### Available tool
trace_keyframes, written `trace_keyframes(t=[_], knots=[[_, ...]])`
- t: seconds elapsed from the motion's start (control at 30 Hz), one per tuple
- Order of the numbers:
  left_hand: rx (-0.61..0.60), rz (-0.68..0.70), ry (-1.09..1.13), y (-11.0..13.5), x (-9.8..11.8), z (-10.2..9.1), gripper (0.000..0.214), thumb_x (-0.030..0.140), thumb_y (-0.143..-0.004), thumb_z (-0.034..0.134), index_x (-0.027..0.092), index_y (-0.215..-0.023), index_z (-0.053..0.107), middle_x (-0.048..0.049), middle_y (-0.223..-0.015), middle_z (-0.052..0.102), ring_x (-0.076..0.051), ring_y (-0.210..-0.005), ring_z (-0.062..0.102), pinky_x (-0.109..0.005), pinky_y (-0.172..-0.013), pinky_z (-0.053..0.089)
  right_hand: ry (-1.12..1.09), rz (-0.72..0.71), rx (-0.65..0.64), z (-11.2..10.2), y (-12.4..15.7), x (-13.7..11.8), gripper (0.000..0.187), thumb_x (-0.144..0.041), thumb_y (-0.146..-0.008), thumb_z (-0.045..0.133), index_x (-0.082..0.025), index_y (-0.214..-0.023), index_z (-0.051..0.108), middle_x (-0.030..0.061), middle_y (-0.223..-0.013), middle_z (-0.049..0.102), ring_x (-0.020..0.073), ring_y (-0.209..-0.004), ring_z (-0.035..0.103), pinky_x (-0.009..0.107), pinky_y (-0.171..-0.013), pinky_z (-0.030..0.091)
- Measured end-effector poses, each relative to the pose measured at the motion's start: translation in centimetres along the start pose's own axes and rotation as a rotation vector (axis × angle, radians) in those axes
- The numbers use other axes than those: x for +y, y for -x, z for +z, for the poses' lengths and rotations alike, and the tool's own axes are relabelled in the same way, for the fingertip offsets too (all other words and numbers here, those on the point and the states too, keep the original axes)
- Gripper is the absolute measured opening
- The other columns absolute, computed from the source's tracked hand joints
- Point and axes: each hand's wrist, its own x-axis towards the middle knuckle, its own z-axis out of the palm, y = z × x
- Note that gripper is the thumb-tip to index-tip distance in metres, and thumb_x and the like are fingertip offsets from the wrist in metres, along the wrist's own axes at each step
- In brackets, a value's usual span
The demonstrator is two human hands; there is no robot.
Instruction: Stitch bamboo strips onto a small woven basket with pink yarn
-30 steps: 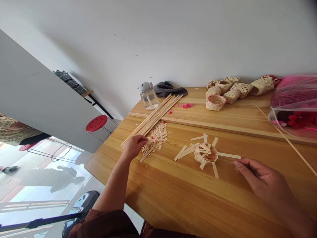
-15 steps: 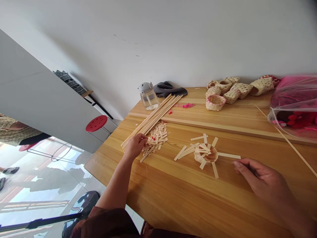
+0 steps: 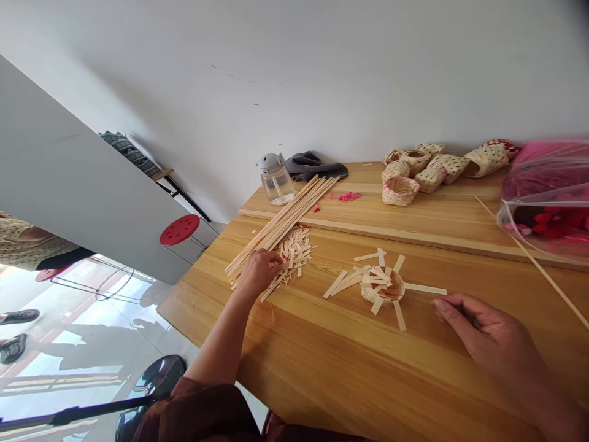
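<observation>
My left hand (image 3: pixel 258 272) reaches across the wooden table (image 3: pixel 350 368) with its fingers curled into a pile of short bamboo strips (image 3: pixel 291 256); whether it grips one I cannot tell. A bundle of long bamboo strips (image 3: pixel 285 220) lies just beyond that pile. A small half-woven bamboo basket (image 3: pixel 383 283) with loose strips sticking out sits in the middle of the table. My right hand (image 3: pixel 488 339) rests on the table to the right of it, fingers loosely bent and pointing at a strip end, holding nothing that I can see.
At the back stand several finished little woven baskets (image 3: pixel 426 167), a clear plastic jar (image 3: pixel 276 179), a dark cloth (image 3: pixel 313 166) and pink thread scraps (image 3: pixel 346 196). A clear bag of pink and red items (image 3: pixel 547 202) lies far right. A red stool (image 3: pixel 179 229) stands left of the table.
My left hand has shifted slightly toward me and rummaged in the short strips. My right hand has stayed still. Someone's feet have moved on the floor at far left.
</observation>
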Motion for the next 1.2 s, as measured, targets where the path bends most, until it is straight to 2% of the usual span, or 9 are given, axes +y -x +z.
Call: trace_keyframes(t=[0.1,0.17,0.27,0.33,0.43,0.5,0.7,0.97,1.2], knots=[[0.011,0.033,-0.005,0.1,0.0,-0.1,0.012,0.036,-0.080,0.073,0.024,-0.080,0.077,-0.0051,-0.088,0.071,-0.024,-0.088,0.064,-0.034,-0.084,0.046,-0.005,0.010,-0.067,-0.1,-0.1,-0.5,0.043,-0.065,-0.081,0.060,-0.027,-0.095,0.074,-0.0014,-0.088,0.075,0.0210,-0.082,0.068,0.027,-0.069,0.050],[0.041,0.042,0.001,0.1,0.0,-0.2,0.011,0.033,-0.081,0.071,0.023,-0.078,0.076,-0.0054,-0.085,0.070,-0.024,-0.087,0.064,-0.035,-0.084,0.047,-0.013,0.019,-0.061,-0.2,-0.1,-0.7,0.043,-0.065,-0.080,0.060,-0.026,-0.093,0.074,-0.0009,-0.088,0.076,0.0215,-0.082,0.068,0.028,-0.072,0.051],[0.138,0.052,0.029,0.0,0.5,0.0,0.019,0.032,-0.091,0.060,0.021,-0.089,0.075,-0.0077,-0.095,0.071,-0.025,-0.096,0.064,-0.036,-0.091,0.047,-0.033,0.034,-0.057,-0.1,-0.2,-0.8,0.043,-0.065,-0.079,0.061,-0.026,-0.092,0.074,-0.0003,-0.088,0.076,0.0222,-0.083,0.069,0.028,-0.074,0.051],[0.157,0.085,0.059,-0.3,1.2,0.4,0.022,0.030,-0.095,0.054,0.022,-0.099,0.074,-0.0067,-0.104,0.071,-0.022,-0.101,0.064,-0.033,-0.094,0.046,-0.038,0.042,-0.062,-0.1,-0.2,-0.6,0.043,-0.065,-0.079,0.061,-0.026,-0.093,0.073,-0.0001,-0.088,0.076,0.0224,-0.083,0.068,0.029,-0.075,0.051],[0.062,0.145,0.087,-0.9,2.5,1.3,0.016,0.026,-0.090,0.061,0.025,-0.096,0.076,-0.0025,-0.098,0.072,-0.017,-0.089,0.066,-0.027,-0.084,0.049,-0.047,0.040,-0.063,-0.1,-0.1,-0.7,0.043,-0.064,-0.079,0.061,-0.026,-0.094,0.073,0.0001,-0.090,0.076,0.0228,-0.085,0.069,0.030,-0.077,0.050],[0.004,0.146,0.075,-1.4,3.3,1.9,0.011,0.023,-0.084,0.068,0.024,-0.091,0.077,-0.0032,-0.092,0.072,-0.018,-0.083,0.066,-0.027,-0.079,0.049,-0.049,0.039,-0.058,-0.2,-0.1,-1.0,0.043,-0.064,-0.079,0.062,-0.025,-0.093,0.073,0.0006,-0.090,0.076,0.0231,-0.085,0.068,0.030,-0.078,0.050],[-0.047,0.095,0.042,-2.3,3.8,2.3,0.005,0.018,-0.080,0.070,0.019,-0.082,0.074,-0.0067,-0.087,0.071,-0.021,-0.085,0.066,-0.030,-0.081,0.048,-0.060,0.044,-0.074,-0.4,0.0,-1.6,0.043,-0.064,-0.080,0.061,-0.024,-0.093,0.072,0.0014,-0.087,0.075,0.0232,-0.083,0.068,0.030,-0.077,0.050],[0.024,0.082,0.148,-2.5,3.2,0.8,0.010,0.023,-0.084,0.062,0.020,-0.080,0.071,-0.0064,-0.088,0.071,-0.022,-0.087,0.063,-0.031,-0.081,0.044,-0.033,0.072,-0.076,-0.4,0.2,-1.8,0.044,-0.065,-0.080,0.061,-0.025,-0.094,0.072,0.0001,-0.089,0.074,0.0219,-0.083,0.067,0.029,-0.076,0.048],[0.040,-0.061,0.511,-3.1,1.6,-0.9,0.026,0.040,-0.082,0.060,0.017,-0.091,0.068,-0.0036,-0.077,0.071,-0.015,-0.067,0.060,-0.026,-0.063,0.044,-0.046,0.087,-0.080,-0.3,0.1,-1.2,0.044,-0.066,-0.080,0.061,-0.026,-0.095,0.072,0.0003,-0.097,0.076,0.0238,-0.089,0.069,0.031,-0.079,0.049]])
